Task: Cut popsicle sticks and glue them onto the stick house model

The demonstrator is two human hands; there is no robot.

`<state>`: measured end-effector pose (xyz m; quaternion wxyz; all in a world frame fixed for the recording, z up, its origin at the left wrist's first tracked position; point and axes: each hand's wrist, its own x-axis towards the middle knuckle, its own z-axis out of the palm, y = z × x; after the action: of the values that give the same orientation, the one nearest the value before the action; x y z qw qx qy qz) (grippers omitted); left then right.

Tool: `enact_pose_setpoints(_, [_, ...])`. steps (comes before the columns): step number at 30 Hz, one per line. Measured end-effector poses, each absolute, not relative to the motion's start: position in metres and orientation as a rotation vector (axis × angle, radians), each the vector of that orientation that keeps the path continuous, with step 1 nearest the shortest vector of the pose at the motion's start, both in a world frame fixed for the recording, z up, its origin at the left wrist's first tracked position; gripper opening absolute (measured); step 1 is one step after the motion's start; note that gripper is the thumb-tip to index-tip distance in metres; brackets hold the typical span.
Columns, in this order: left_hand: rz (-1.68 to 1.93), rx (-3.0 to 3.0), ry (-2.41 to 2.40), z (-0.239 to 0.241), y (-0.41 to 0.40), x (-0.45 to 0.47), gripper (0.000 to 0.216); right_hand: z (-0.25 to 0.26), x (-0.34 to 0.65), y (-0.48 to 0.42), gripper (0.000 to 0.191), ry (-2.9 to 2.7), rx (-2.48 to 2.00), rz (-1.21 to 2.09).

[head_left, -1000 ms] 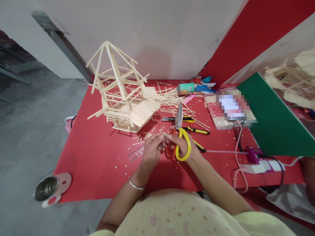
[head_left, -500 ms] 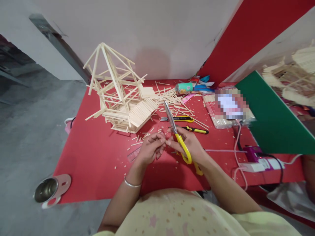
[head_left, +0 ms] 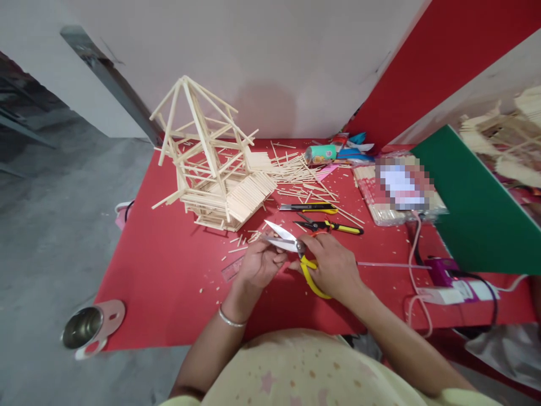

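My right hand (head_left: pixel 333 265) grips yellow-handled scissors (head_left: pixel 291 248), whose blades point left and stand slightly apart. My left hand (head_left: pixel 257 262) is pinched closed just below the blades, probably on a small wooden stick piece that I cannot make out. Both hands hover over the red table (head_left: pixel 169 270). A house model of wooden sticks (head_left: pixel 211 163) stands behind them to the left.
Loose sticks (head_left: pixel 296 175) lie scattered behind the hands. A yellow utility knife (head_left: pixel 308 207) and yellow-handled pliers (head_left: pixel 333 226) lie nearby. A stick packet (head_left: pixel 397 192), green board (head_left: pixel 477 208), glue gun (head_left: pixel 439 270) with cables sit right. A metal cup (head_left: pixel 82 327) stands on the floor at left.
The scissors swung from pointing away to pointing left, and the blades parted. My left hand stayed pinched close under them.
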<state>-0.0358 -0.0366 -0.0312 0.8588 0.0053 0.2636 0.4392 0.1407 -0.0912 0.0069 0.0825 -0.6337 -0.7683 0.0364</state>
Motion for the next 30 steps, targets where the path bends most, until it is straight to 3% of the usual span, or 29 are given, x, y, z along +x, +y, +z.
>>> enact_pose_setpoints(9, [0.857, 0.061, 0.538, -0.029, -0.04, -0.038, 0.007, 0.007, 0.136, -0.09, 0.042, -2.269, -1.85, 0.069])
enact_pose_setpoints(16, [0.95, 0.103, 0.539, -0.039, -0.042, -0.036, 0.019, 0.006, 0.141, -0.09, 0.035, -2.313, -1.825, 0.15])
enact_pose_setpoints(21, [0.949, 0.11, 0.549, -0.033, -0.042, -0.031, 0.015, 0.0, 0.146, -0.092, 0.029, -2.286, -1.802, 0.216])
enact_pose_setpoints(30, [0.848, 0.105, 0.651, -0.024, -0.043, -0.03, 0.018, 0.006, 0.152, -0.086, 0.046, -2.364, -1.775, -0.172])
